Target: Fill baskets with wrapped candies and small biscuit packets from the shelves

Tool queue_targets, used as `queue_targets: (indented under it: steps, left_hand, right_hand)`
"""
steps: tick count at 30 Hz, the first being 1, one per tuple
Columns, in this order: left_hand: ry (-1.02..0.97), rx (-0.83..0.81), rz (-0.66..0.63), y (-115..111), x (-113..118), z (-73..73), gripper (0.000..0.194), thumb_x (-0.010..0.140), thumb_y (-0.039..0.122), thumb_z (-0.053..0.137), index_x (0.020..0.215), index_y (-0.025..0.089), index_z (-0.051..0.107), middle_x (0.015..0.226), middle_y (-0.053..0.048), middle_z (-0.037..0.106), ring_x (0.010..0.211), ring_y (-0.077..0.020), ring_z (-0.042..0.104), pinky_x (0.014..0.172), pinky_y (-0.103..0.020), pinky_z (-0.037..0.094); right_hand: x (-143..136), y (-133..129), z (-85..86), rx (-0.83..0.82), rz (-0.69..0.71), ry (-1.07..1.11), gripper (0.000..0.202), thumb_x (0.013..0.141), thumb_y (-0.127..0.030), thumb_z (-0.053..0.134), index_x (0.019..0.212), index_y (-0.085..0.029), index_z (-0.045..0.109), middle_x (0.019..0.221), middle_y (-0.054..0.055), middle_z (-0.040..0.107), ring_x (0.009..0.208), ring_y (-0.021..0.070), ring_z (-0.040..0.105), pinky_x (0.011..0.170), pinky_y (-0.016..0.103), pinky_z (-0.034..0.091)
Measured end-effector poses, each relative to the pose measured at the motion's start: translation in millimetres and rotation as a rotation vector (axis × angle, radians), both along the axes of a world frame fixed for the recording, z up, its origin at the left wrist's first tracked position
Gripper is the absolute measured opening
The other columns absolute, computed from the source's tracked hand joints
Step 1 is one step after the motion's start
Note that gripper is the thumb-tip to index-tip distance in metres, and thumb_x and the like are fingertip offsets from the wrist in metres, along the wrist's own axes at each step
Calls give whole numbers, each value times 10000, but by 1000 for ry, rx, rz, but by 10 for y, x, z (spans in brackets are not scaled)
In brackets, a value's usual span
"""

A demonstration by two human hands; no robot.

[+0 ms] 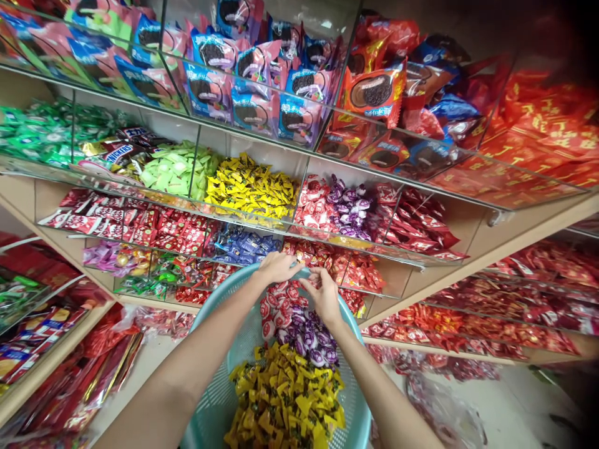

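A teal plastic basket (219, 355) with perforated sides is in front of me, below the shelves. Yellow-wrapped candies (285, 399) fill its near part; purple-and-white candies (309, 337) and red-and-white candies (278, 308) lie toward its far side. Over the far rim, my left hand (279, 268) has its fingers drawn together, beside a shelf of red-wrapped candies (346, 265). My right hand (324, 296) is close by at the right, above the red-and-white candies, with thumb and fingers bent toward each other. Whatever is between the fingers of either hand is too small to make out.
Tiered shelves with clear dividers hold yellow candies (253, 187), purple candies (349, 206) and wrapped cookies (255, 112). A wooden shelf edge (515, 249) slants down at the right. Red packages (84, 374) stand low at the left; clear plastic bags (440, 405) lie on the floor.
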State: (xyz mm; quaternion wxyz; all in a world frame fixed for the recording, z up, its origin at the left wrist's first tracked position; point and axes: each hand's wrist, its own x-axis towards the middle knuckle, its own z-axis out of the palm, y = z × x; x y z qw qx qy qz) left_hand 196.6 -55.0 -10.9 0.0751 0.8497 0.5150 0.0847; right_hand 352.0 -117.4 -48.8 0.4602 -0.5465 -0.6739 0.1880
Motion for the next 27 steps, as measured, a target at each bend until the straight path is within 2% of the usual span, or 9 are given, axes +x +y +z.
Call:
queue_targets:
  steps: [5,7,9,12,14,20,24,27]
  left_hand:
    - [-4,0,-9,-11,0,-8,658,837,617,155,925,199,655,911,-111,677,878,-265,616,744,-336,420]
    - [-2,4,-13,-10,-6,-19,657,823,636,175,932,200,653,914,-116,677,880,-271,614,741,-340,419]
    - [-2,2,-17,-6,-14,-28,655,808,655,194,940,204,649,915,-114,677,879,-274,614,737,-340,419]
    - [0,-13,-18,-6,-24,-27,653,794,670,217,952,202,644,922,-115,674,889,-280,610,738,-341,416]
    - [0,-25,-15,-11,-24,-15,645,788,673,239,957,199,642,926,-117,673,903,-282,606,748,-340,414]
    - [0,-38,-2,-27,-16,12,614,784,663,278,945,197,645,933,-115,673,926,-274,602,770,-328,411]
    - [-5,-14,-10,-26,-19,2,635,779,679,268,936,195,647,911,-118,676,906,-282,609,748,-332,416]
    - [-8,-3,-12,-21,-20,3,645,777,684,262,966,198,643,905,-123,677,883,-290,614,730,-341,418]
  right_hand:
    - [-79,-124,-57,48,26,-326,310,835,-374,480,1062,-164,499,982,99,557,915,220,498,812,364,399]
    - [-123,-249,-21,77,96,-478,277,862,-321,436,1087,-171,496,1044,106,546,948,225,480,827,372,389]
    - [-179,-390,11,109,276,-660,250,870,-237,408,1095,-188,506,1071,92,548,951,214,473,824,364,385]
    - [-251,-542,-21,193,582,-928,272,849,-152,420,1092,-202,529,1144,80,536,1062,215,426,897,386,341]
    - [-256,-571,-74,221,658,-1036,269,841,-146,437,1081,-204,544,1153,79,539,1118,221,392,941,408,300]
    - [-224,-533,-72,164,635,-1047,288,838,-201,449,1111,-228,535,1142,62,553,1089,216,414,950,418,281]
    - [-493,-577,-147,134,602,-1077,334,802,-401,514,1029,-164,575,1061,100,574,1045,249,423,952,457,288]
    - [-699,-614,-287,100,509,-1159,301,763,-383,576,948,-147,603,1023,117,580,1017,261,426,967,493,273]
